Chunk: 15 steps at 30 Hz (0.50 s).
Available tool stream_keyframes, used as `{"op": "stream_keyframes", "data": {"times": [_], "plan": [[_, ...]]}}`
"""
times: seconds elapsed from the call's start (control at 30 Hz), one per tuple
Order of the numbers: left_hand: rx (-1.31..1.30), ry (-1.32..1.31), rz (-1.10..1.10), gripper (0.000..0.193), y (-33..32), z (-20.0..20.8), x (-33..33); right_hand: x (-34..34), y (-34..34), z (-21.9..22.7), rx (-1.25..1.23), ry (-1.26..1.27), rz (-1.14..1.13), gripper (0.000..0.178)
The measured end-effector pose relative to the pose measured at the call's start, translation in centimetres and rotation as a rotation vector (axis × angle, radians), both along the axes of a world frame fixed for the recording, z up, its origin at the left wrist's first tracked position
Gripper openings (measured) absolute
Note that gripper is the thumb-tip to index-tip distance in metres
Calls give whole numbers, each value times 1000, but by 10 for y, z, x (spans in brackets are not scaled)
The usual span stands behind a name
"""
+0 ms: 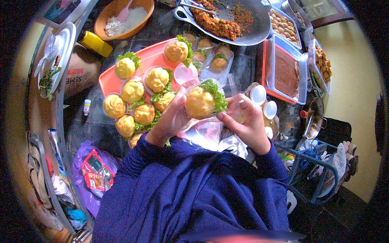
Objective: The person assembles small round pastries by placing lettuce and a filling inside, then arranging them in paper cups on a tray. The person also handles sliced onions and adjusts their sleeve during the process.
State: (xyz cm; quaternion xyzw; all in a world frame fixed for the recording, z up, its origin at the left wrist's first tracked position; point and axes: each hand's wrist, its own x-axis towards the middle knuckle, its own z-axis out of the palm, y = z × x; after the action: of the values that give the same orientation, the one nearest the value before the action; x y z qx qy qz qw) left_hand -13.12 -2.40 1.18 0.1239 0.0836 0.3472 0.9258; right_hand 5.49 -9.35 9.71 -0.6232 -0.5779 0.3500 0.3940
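Note:
A golden filled pastry puff (199,102) with green lettuce sits in a white paper cup in front of my chest. My left hand (172,115) is closed around its left side. On the other side, my right hand (248,123) has its thumb and fingers pinched by the lettuce, on what looks like a clear plastic wrapper (234,87). Just beyond and to the left lies a coral tray (108,81) with several similar puffs (133,90) in paper cups, and one empty-looking paper cup (185,74). Below my hands is a clear plastic packet (206,133).
Beyond stand a pan (259,34) of orange-brown filling and an orange bowl (101,28) of white contents. Wrapped puffs (219,62) lie behind the tray. To the right are a box of brown cake (285,73), stacked paper cups (258,94) and a blue basket (312,172).

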Motion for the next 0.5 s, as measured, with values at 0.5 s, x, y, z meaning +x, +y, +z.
{"op": "stream_keyframes", "data": {"times": [0.5], "plan": [[-70,78,-61,68,-8,-5,-4,-1,-10,-4,-11,-34,118,23]]}}
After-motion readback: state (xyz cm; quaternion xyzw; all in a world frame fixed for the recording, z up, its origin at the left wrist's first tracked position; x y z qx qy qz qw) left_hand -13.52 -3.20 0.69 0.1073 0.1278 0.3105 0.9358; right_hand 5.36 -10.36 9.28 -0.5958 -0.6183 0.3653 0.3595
